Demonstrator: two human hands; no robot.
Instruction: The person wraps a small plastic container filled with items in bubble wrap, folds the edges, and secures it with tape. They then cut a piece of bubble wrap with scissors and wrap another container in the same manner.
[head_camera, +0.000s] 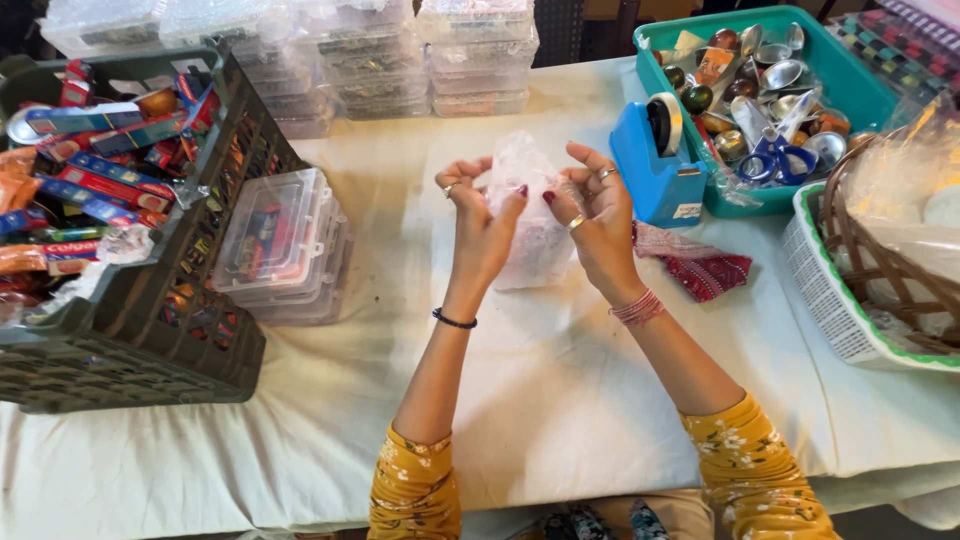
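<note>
Clear bag (528, 215) stands upright between both hands, long axis vertical, bottom resting on the tabletop (560, 400). Left hand (478, 215) and right hand (595, 215) pinch its top from either side, fingers closed on the plastic, equally near. White cloth covers the tabletop; blue tape dispenser (658, 165) just right, red pouch (700, 268) beside it, dark crate (120, 230) well left.

Crate (150, 330) left, tape dispenser (655, 170) right, bag (530, 215) between; stacked boxes (400, 60) behind, apparently on the table (560, 400)
</note>
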